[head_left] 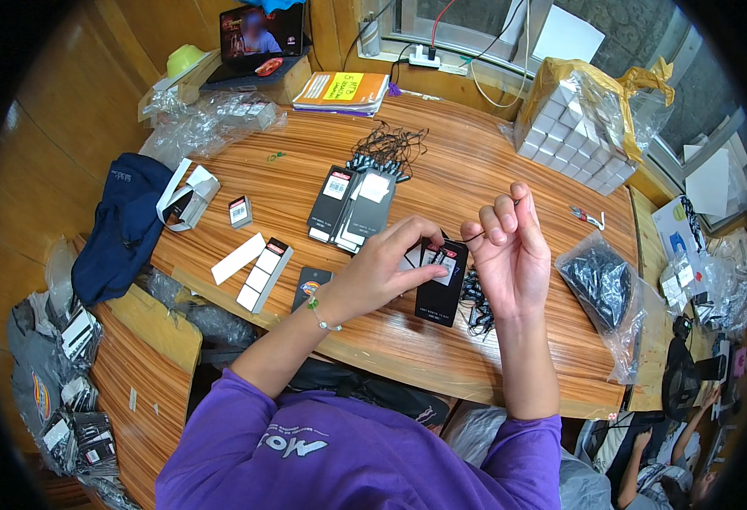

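Observation:
Pinched between the thumb and fingers of my left hand [390, 263] is a black hang tag [438, 302] with a white sticker near its top. My right hand [514, 255] is raised just right of the tag, its fingers closed on a thin black string [474, 237] that runs toward the tag's top. Beneath and between my hands lies a heap of black tag strings [475, 302]. Left of them, stacked black hang tags [331, 200] carry white stickers, with a bundle of strings [386, 146] spread at their far end. Another dark tag [311, 289] lies beside my left wrist.
White label stacks [264, 276] lie on the left of the wooden table [441, 374]. A plastic bag of black strings [599, 276] and small pliers [587, 216] are at the right. White boxes [573, 127] in plastic stand far right. Notebooks [339, 92] and a laptop [261, 38] are behind.

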{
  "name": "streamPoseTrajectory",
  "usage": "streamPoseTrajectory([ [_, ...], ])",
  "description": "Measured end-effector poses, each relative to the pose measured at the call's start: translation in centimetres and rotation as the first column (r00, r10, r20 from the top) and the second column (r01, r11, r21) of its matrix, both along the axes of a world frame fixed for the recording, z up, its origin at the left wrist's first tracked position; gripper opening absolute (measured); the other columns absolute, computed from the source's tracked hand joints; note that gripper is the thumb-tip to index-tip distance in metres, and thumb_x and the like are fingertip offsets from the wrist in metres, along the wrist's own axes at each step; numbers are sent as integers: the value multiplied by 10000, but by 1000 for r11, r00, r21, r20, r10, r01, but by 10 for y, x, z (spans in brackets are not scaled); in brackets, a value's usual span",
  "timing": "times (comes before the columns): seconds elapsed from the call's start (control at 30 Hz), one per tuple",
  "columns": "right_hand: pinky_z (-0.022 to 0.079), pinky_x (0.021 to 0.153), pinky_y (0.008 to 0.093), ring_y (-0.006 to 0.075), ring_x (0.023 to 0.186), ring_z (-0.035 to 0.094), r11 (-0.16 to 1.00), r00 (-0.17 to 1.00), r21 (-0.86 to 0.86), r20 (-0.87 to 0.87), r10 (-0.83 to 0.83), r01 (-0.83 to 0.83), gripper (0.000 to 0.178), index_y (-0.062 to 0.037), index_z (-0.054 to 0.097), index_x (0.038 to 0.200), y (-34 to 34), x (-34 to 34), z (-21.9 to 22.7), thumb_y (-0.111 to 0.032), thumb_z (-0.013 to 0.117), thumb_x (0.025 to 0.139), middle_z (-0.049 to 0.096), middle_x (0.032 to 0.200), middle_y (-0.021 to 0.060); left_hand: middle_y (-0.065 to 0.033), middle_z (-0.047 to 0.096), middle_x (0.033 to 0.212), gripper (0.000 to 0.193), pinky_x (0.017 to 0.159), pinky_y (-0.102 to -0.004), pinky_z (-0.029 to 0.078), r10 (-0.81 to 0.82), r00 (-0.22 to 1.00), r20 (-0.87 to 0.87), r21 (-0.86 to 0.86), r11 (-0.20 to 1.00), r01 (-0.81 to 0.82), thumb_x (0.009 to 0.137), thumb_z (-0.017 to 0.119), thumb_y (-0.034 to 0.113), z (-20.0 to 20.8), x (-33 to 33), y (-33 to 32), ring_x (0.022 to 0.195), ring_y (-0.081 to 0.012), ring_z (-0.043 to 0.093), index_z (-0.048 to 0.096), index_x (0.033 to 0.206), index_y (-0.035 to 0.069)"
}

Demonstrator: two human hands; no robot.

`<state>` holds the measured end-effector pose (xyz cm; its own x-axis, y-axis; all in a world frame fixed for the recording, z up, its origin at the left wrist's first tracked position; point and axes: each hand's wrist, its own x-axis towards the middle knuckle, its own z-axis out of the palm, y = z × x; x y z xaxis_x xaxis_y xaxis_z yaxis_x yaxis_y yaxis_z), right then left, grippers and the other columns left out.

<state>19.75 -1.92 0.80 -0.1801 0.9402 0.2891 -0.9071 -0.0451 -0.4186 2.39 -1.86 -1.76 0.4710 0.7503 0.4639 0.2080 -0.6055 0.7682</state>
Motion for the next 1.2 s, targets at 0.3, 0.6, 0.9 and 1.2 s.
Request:
streamPoseTrajectory([
  [0.3, 432, 691, 317, 132, 643, 468, 999, 999, 33, 53, -3, 1, 103, -92, 467, 986, -1, 2, 6, -182, 439, 945, 477, 699, 15, -79, 601, 906, 137, 765, -325, 467, 206, 978, 37, 236, 949, -209, 786, 629, 62, 8, -6, 2, 804, -220, 589, 577, 905, 20],
  [0.6, 443, 654, 220, 98, 693, 548, 932, 580, 303, 731, -360, 198, 159, 26, 556, 1017, -8, -1, 11, -39, 541, 873, 579, 746, 38, -102, 616, 816, 139, 708, -307, 469, 172, 969, 176, 178, 963, -204, 755, 646, 14, 17, -18, 3, 784, -224, 599, 625, 893, 10],
  [0.9, 451, 726, 246, 120, 793, 603, 873, 329, 473, 811, -484, 121, 224, 17, 484, 1025, -17, -10, 12, 6, 564, 816, 580, 916, 73, -78, 641, 866, 124, 694, -225, 498, 162, 898, 409, -162, 981, -103, 789, 641, 8, 18, -13, -4, 792, -107, 603, 636, 908, -30],
  [1.2, 461, 713, 310, 214, 777, 620, 780, 132, 625, 772, -622, 22, 237, -1, 492, 1003, -15, -8, 9, 2, 579, 782, 599, 858, 115, -83, 655, 820, 122, 632, -216, 493, 162, 939, 304, -281, 957, -74, 806, 624, 15, 25, -15, -8, 702, -102, 608, 652, 914, -35],
])
